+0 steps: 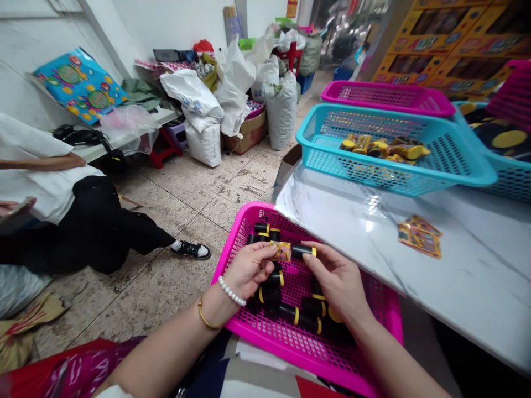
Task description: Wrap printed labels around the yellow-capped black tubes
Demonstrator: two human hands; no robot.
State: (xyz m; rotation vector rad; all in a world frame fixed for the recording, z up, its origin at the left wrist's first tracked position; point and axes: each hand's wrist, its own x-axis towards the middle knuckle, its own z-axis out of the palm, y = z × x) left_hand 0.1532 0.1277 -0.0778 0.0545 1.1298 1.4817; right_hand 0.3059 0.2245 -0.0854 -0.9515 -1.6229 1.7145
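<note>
Over a pink basket (257, 330), my left hand (249, 267) pinches a small orange printed sleeve (282, 251) between thumb and fingers. My right hand (338, 279) holds a black cylinder with a yellow rim (302, 252) by its yellow end. The cylinder's black end meets the sleeve's right edge; whether it is inside cannot be made out. Several black pieces with yellow rims (309, 323) lie in the basket below both hands. A small pile of flat orange sleeves (421, 236) rests on the white marbled table (357, 221) at the right.
On the table, a blue basket (452, 179) holds yellow wrapped pieces (385, 148), with a pink basket (385, 98) behind it. Yellow display boxes (435, 50) stand at the back right. A seated person (99, 221) is at the left, one shoe on the floor. White sacks (280, 110) stand farther back.
</note>
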